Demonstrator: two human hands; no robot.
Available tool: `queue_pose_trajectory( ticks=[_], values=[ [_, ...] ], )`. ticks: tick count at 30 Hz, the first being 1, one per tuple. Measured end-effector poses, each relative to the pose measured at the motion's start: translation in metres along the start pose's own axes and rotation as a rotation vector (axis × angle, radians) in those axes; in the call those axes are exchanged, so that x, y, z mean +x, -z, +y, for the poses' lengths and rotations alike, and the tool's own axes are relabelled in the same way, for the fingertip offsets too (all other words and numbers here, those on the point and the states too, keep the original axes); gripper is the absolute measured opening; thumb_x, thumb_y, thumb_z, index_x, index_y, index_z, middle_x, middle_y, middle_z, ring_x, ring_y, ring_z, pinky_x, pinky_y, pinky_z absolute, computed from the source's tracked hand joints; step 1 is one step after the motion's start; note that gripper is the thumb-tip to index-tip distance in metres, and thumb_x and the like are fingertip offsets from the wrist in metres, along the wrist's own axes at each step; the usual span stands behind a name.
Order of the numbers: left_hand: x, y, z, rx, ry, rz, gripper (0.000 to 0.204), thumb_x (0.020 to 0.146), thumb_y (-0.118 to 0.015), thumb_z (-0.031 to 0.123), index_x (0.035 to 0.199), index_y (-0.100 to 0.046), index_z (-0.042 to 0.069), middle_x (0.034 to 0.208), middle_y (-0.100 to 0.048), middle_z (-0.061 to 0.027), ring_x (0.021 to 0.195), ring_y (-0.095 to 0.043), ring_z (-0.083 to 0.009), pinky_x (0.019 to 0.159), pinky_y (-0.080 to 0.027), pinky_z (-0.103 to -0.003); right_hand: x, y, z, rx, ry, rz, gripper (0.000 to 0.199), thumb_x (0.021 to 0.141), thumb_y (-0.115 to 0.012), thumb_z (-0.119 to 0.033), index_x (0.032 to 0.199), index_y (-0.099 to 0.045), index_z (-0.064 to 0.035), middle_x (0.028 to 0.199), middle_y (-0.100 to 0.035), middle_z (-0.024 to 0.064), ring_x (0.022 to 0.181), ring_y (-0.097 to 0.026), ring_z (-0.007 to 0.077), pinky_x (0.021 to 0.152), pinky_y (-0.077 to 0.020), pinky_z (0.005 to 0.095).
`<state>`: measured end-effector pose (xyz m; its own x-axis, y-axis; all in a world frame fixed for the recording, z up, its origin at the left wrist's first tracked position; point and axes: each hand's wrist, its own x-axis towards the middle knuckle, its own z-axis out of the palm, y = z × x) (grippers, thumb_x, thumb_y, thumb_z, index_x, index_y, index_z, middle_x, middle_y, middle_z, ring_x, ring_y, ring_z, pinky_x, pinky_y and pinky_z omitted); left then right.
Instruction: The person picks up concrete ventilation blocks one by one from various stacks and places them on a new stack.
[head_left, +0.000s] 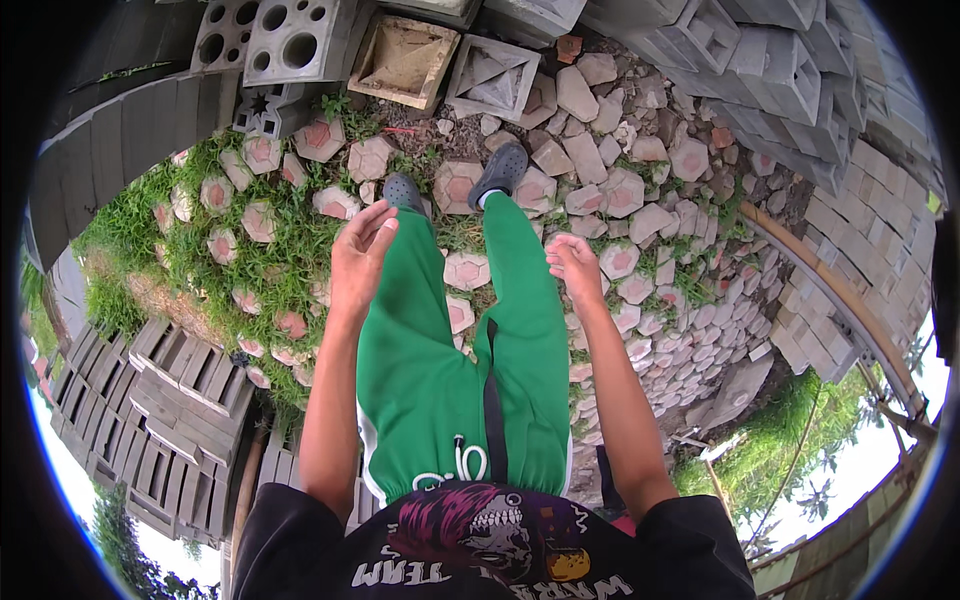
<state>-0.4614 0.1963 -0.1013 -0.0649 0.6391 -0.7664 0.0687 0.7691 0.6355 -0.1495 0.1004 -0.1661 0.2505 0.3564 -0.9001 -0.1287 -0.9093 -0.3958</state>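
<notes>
My left hand (360, 258) hangs in the air beside my left thigh, its fingers stretched out and the thumb apart. It is open and holds nothing. On the other side my right hand (574, 268) is raised beside my right knee, fingers loosely bent and slightly apart, with nothing seen in it. Between the hands are my green trousers (430, 340). Grey clogs (502, 168) are on my feet, one stepping ahead of the other. Under me lies a path of hexagonal paving stones (466, 270) with reddish centres.
Concrete blocks with round holes (290, 45) stand at the far left. Ahead are a tan square block (400, 62) and a grey one (492, 80). Stacked hollow blocks (770, 75) rise at the far right, near broken slabs (577, 95). Grass (290, 220) grows on the left; a pole (830, 290) leans right.
</notes>
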Motion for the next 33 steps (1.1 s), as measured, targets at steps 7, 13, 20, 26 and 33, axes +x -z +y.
queue_pose_trajectory(
  ticks=[7, 13, 20, 26, 33],
  values=[
    [0.280, -0.143, -0.142, -0.349, 0.536, -0.088, 0.082, 0.080, -0.073, 0.030, 0.139, -0.028, -0.005, 0.138, -0.036, -0.0159, 0.115, -0.051, -0.0255, 0.089, -0.046, -0.033, 0.316, -0.021, -0.032, -0.810, 0.341, 0.206, 0.065, 0.079, -0.066, -0.032, 0.130, -0.040, -0.0002, 0.126, -0.050, 0.0229, 0.115, -0.052, 0.0334, 0.095, -0.0429, 0.0377],
    [0.412, -0.204, -0.184, -0.281, 0.590, 0.124, 0.063, 0.075, -0.076, 0.029, 0.122, -0.045, 0.001, 0.111, -0.050, -0.0095, 0.099, -0.052, -0.0193, 0.078, -0.048, -0.031, 0.447, -0.092, -0.118, -1.047, 1.148, 0.360, 0.073, 0.080, -0.066, -0.034, 0.138, -0.034, -0.0023, 0.135, -0.044, 0.0220, 0.127, -0.040, 0.0366, 0.104, -0.0338, 0.0451],
    [0.420, -0.238, -0.194, -0.569, 0.511, 0.393, 0.052, 0.081, -0.070, 0.024, 0.120, -0.047, -0.001, 0.124, -0.049, -0.0127, 0.100, -0.057, -0.0247, 0.077, -0.054, -0.036, 0.488, -0.146, -0.179, -1.473, 0.734, -0.118, 0.047, 0.073, -0.065, -0.038, 0.110, -0.063, -0.0075, 0.108, -0.064, 0.0194, 0.104, -0.060, 0.0356, 0.087, -0.0491, 0.0445],
    [0.417, -0.237, -0.182, -0.555, 0.598, 0.372, 0.060, 0.080, -0.069, 0.020, 0.125, -0.038, -0.003, 0.125, -0.048, -0.0185, 0.105, -0.056, -0.0279, 0.080, -0.055, -0.040, 0.501, -0.131, -0.187, -1.444, 0.744, -0.291, 0.057, 0.078, -0.065, -0.038, 0.122, -0.053, -0.0048, 0.114, -0.059, 0.0231, 0.109, -0.055, 0.0377, 0.092, -0.0435, 0.0437],
    [0.342, -0.159, -0.203, -0.238, 0.386, 0.303, 0.045, 0.077, -0.066, 0.018, 0.115, -0.055, -0.003, 0.110, -0.063, -0.0180, 0.100, -0.062, -0.0306, 0.086, -0.050, -0.041, 0.383, -0.120, -0.168, -1.360, 0.627, -0.313, 0.059, 0.085, -0.062, -0.037, 0.131, -0.045, -0.0029, 0.110, -0.061, 0.0270, 0.108, -0.056, 0.0419, 0.091, -0.0452, 0.0465]
  ],
)
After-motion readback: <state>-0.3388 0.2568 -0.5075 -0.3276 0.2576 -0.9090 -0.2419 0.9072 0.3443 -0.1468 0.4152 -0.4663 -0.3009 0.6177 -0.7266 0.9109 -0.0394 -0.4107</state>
